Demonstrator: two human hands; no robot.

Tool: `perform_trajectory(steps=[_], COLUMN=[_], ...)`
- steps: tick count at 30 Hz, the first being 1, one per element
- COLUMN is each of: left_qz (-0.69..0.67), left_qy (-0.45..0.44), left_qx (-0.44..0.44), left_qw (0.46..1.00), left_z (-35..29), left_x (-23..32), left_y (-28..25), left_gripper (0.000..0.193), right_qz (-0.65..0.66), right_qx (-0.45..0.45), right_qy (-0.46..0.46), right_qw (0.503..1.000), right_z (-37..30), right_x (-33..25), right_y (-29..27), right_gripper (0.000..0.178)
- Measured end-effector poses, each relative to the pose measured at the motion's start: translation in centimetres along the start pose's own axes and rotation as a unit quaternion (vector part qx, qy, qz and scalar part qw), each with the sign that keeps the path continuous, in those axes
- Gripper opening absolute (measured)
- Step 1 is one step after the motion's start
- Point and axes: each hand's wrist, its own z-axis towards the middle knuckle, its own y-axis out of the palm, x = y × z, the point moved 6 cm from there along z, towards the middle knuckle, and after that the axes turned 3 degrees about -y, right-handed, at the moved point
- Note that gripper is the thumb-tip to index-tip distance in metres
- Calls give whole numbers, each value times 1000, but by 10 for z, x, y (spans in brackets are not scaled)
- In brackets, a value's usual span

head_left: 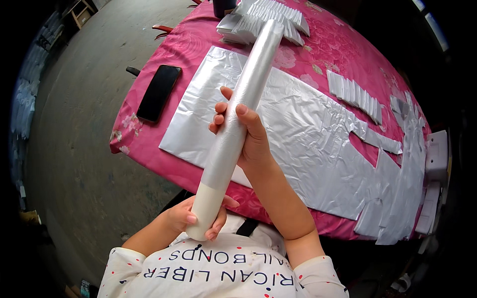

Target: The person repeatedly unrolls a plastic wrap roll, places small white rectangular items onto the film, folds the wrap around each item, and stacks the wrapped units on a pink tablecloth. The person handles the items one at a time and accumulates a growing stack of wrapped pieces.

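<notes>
Head view: left hand (pixel 180 216) and right hand (pixel 255 141) clasp a glossy plastic roll (pixel 227 149).
Fingers curl clamped around its smooth, translucent-white cylinder, mid-frame.

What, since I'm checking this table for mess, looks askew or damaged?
The silver plastic sheeting looks untidy: it is wrinkled, and its right end splays into uneven strips on the pink tablecloth. Whether those are tears or cuts, I can't tell. No damage shows on the plastic roll.
</notes>
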Motion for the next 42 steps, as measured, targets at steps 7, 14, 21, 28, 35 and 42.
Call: perform_trajectory(steps=[7, 14, 21, 28, 35, 42], left_qz=[393, 93, 433, 248, 167, 114], left_qy=[-70, -76, -6, -239, -269, -278], left_qx=[306, 162, 329, 276, 260, 265], left_qw=[864, 979, 839, 897, 912, 916], left_z=[36, 59, 63, 15, -37, -35], left_x=[26, -3, 15, -15, -36, -40], left_y=[-9, 4, -37, -50, -64, -60], left_gripper=[55, 57, 42, 56, 67, 68], right_qz=[-203, -101, -223, -241, -492, -475], right_qx=[65, 54, 152, 234, 264, 155], right_qy=[-102, -97, -111, -148, -116, 50], right_qw=[972, 989, 956, 930, 822, 865], right_z=[-21, -47, -64, -60, -70, -60], right_x=[-59, -69, -46, -110, -191, -154], right_y=[-8, -23, -55, -156, -161, -154], right_gripper=[59, 61, 60, 50, 29, 22])
